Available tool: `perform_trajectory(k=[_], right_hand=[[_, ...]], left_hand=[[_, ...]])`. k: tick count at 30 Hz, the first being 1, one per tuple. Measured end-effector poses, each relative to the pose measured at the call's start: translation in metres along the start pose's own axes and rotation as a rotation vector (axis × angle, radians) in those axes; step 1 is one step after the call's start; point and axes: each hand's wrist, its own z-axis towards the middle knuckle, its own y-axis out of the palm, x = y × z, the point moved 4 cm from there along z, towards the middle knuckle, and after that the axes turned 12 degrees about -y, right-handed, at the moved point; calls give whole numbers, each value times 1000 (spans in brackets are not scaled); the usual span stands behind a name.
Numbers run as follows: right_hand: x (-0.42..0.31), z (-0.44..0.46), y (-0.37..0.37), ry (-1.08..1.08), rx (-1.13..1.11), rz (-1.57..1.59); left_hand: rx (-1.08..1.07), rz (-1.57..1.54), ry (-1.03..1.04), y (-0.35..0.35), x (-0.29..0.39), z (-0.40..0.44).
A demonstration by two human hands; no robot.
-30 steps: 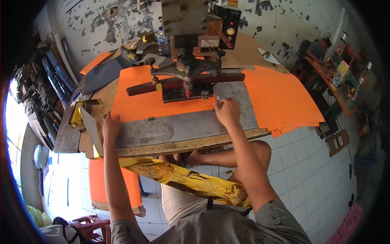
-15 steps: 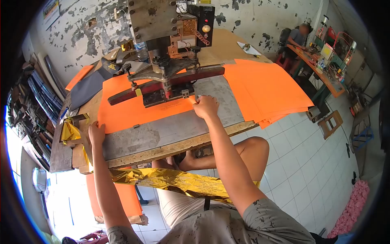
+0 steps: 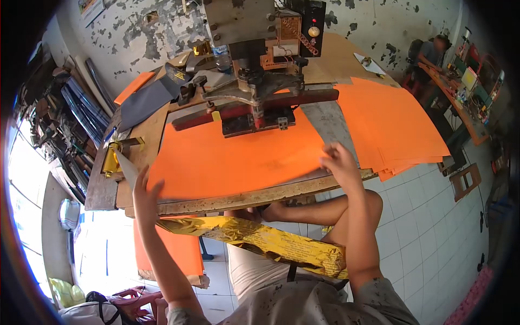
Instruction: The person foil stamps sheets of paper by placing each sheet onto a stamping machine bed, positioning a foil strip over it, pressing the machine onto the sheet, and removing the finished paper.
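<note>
Left hand [image 3: 144, 201], loosely open, apparently gripping nothing, borders the orange sheet [image 3: 233, 162] lying partly beneath the stamping press [image 3: 253, 93], while front-right of it the right hand [image 3: 342, 165] pinches the sheet's edge, where uneven pulling could crease it.

Thin, bright orange, paper-like sheet, broad and flat-faced [image 3: 238, 157]: lies across the grey metal plate [image 3: 325, 122] on the worktable, most of its surface exposed. The far portion passes beneath the black rectangular press platen [image 3: 238, 128]. The near edge runs close to the table's front edge. Pose: not fully flat; the near right corner is raised and the near edge bows. A faint darker patch, mark or shadow indeterminable, shows right of centre.
</note>
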Motion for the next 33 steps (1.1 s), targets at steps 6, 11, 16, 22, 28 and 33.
perform_trajectory(k=[6,11,16,22,28,33], right_hand=[[-9,-103,-60,-10,-192,-73],[-17,-121,-60,99,-248,98],[-9,-104,-63,-27,-216,-181],[-17,-108,-57,31,-179,-130],[-20,-109,-56,74,-183,-51],[-21,-98,-52,-18,-246,-44]], left_hand=[[-232,-135,-100,-10,-41,-94],[-308,-181,-182,-7,-64,-109],[-310,-113,-181,-6,-70,-106],[-318,-98,-223,-3,-72,-109],[-354,-83,-202,-4,-76,-108],[-321,-141,-140,-8,-84,-98]])
